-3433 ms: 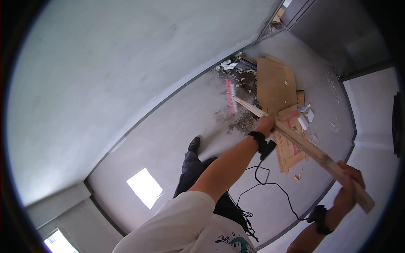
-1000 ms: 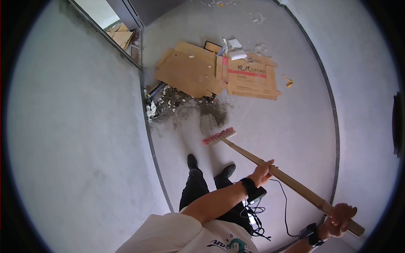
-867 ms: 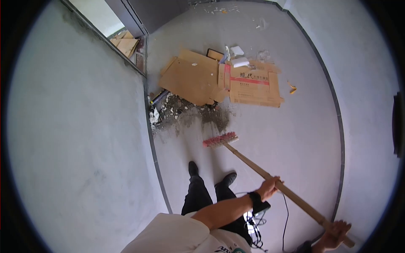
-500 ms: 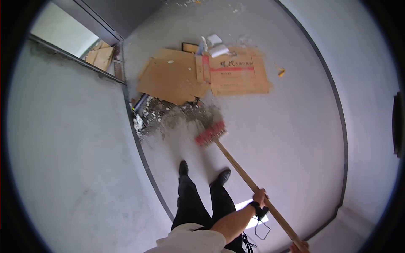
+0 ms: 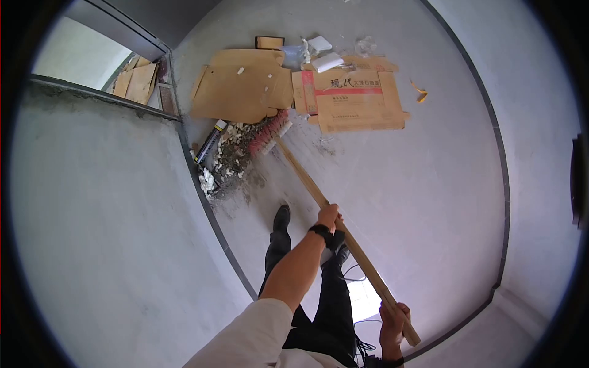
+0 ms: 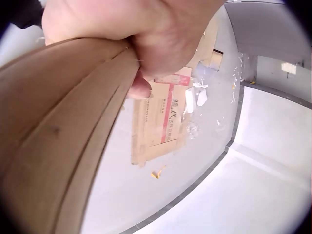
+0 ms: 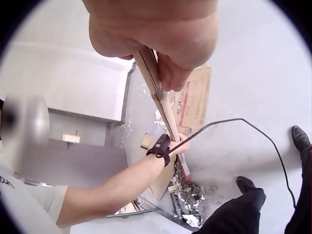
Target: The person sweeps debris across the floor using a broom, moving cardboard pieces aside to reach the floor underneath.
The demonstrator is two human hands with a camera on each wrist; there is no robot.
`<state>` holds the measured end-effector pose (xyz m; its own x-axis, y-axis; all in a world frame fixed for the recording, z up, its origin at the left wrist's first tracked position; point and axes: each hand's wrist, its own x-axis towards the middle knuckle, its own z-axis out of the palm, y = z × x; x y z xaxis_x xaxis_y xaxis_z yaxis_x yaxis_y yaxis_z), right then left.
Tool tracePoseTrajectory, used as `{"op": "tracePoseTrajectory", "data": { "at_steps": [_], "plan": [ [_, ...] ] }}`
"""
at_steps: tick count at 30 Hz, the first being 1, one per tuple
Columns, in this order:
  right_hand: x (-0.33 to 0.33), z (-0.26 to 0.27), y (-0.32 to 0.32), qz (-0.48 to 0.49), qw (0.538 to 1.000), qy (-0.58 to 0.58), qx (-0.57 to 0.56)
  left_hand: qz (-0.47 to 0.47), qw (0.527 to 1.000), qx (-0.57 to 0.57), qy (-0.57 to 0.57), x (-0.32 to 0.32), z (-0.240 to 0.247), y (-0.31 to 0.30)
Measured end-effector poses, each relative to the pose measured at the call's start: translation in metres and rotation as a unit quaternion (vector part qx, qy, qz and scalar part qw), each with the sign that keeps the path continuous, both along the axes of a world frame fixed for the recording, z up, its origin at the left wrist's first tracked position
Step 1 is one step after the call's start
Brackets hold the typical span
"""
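Observation:
In the head view my left hand (image 5: pixel 329 216) grips the middle of the wooden handle of a broom (image 5: pixel 307 179). My right hand (image 5: pixel 394 320) holds that handle near its top end. The broom's red and white bristle head (image 5: pixel 270 133) lies at the edge of a pile of dark dirt and pale rubble (image 5: pixel 235 147), close to the cardboard. In the left wrist view, the fingers of my left hand (image 6: pixel 161 44) wrap round the handle, which fills the left side. From the right wrist, my right hand (image 7: pixel 156 34) shows curled over the handle, with the left arm beyond.
Flattened cardboard (image 5: pixel 236 86) and a printed carton (image 5: pixel 353 101) lie beyond the pile. A dark tube (image 5: pixel 210 141) rests by the left wall (image 5: pixel 110 214). White foam pieces (image 5: pixel 327 62) and a yellow scrap (image 5: pixel 421 95) lie farther out. A black cable (image 7: pixel 239 119) hangs from the wrist camera.
The broom head has moved forward from the floor near the feet to the rubble by the cardboard, with dirt swept along. Both hands have kept hold of the handle; the right hand is back in fuller view.

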<state>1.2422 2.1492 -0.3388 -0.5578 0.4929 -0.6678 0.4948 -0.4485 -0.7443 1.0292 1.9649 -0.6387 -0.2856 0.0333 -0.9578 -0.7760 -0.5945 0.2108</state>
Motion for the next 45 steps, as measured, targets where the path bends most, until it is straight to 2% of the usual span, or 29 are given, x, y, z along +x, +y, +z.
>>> {"op": "tracePoseTrajectory", "data": {
  "at_steps": [2,4,6,7,8,10,13,14,16,20,26,28,29,31,32,33,34,35,36,37,38,39,40,41,45],
  "plan": [
    [-0.035,-0.006,-0.035,0.121,0.986,0.03,0.107,0.008,1.0,0.019,0.022,-0.045,-0.002,-0.041],
    [-0.076,-0.003,-0.067,0.129,0.986,0.049,0.092,-0.022,0.999,-0.028,0.007,-0.091,0.011,-0.076],
    [-0.113,-0.002,-0.098,0.086,0.993,0.075,-0.019,-0.067,0.997,-0.018,0.031,-0.13,0.016,-0.118],
    [-0.129,-0.003,-0.112,0.091,0.993,0.073,-0.02,-0.046,0.996,-0.036,0.069,-0.144,0.01,-0.137],
    [-0.144,-0.007,-0.126,0.125,0.986,0.106,-0.03,-0.026,0.992,-0.054,0.108,-0.159,0.001,-0.154],
    [-0.171,0.003,-0.156,0.2,0.969,0.144,-0.019,-0.012,0.997,-0.011,0.075,-0.192,0.011,-0.197],
    [-0.183,0.036,-0.186,0.271,0.947,0.173,0.024,0.016,0.995,-0.011,0.096,-0.201,0.058,-0.237],
    [-0.173,0.042,-0.188,0.254,0.949,0.18,0.044,0.018,0.994,-0.013,0.103,-0.193,0.072,-0.24],
    [-0.147,0.058,-0.171,0.219,0.958,0.178,0.052,0.098,0.99,0.043,0.095,-0.165,0.096,-0.219],
    [-0.047,0.082,-0.116,0.194,0.96,0.187,0.082,0.172,0.974,0.113,0.099,-0.057,0.116,-0.15],
    [0.113,0.103,-0.027,0.084,0.988,0.118,0.056,0.163,0.979,0.124,0.003,0.135,0.124,-0.033],
    [0.159,0.104,0.005,0.077,0.992,0.092,0.051,0.157,0.981,0.112,-0.009,0.196,0.123,-0.002],
    [0.182,0.101,0.017,0.064,0.994,0.083,0.018,0.162,0.981,0.107,-0.023,0.227,0.122,0.007],
    [0.222,0.096,0.019,0.065,0.996,0.05,0.036,0.136,0.987,0.059,-0.063,0.281,0.112,0.021],
    [0.234,0.091,0.02,0.07,0.996,0.031,0.051,0.155,0.983,0.049,-0.085,0.301,0.103,0.023],
    [0.254,0.085,0.022,0.064,0.997,0.036,-0.012,0.131,0.988,0.014,-0.078,0.313,0.089,0.02],
    [0.272,0.078,0.024,0.055,0.995,0.038,-0.074,0.105,0.992,-0.021,-0.073,0.323,0.074,0.016],
    [0.276,0.069,0.009,0.049,0.997,0.015,-0.051,0.069,0.992,-0.085,-0.069,0.324,0.066,0.006],
    [0.279,0.06,-0.015,0.046,0.998,-0.012,-0.03,0.06,0.992,-0.092,-0.054,0.318,0.065,-0.014],
    [0.276,0.05,-0.038,0.066,0.997,-0.017,-0.02,-0.032,0.99,-0.133,-0.024,0.319,0.038,-0.032],
    [0.264,0.041,-0.063,0.088,0.996,-0.019,-0.012,-0.062,0.988,-0.139,0.011,0.303,0.026,-0.061],
    [0.248,0.032,-0.088,0.164,0.984,-0.054,0.034,-0.09,0.984,-0.145,0.047,0.286,0.015,-0.09],
    [0.218,0.024,-0.127,0.005,0.999,-0.039,-0.006,-0.009,0.995,-0.097,-0.004,0.259,0.02,-0.114],
    [0.2,0.019,-0.146,0.018,0.999,-0.03,-0.008,0.071,0.995,-0.048,-0.053,0.236,0.018,-0.134],
    [0.142,-0.007,-0.193,0.006,0.998,-0.036,-0.043,0.018,0.992,-0.116,-0.049,0.165,-0.006,-0.191]
  ]
}}
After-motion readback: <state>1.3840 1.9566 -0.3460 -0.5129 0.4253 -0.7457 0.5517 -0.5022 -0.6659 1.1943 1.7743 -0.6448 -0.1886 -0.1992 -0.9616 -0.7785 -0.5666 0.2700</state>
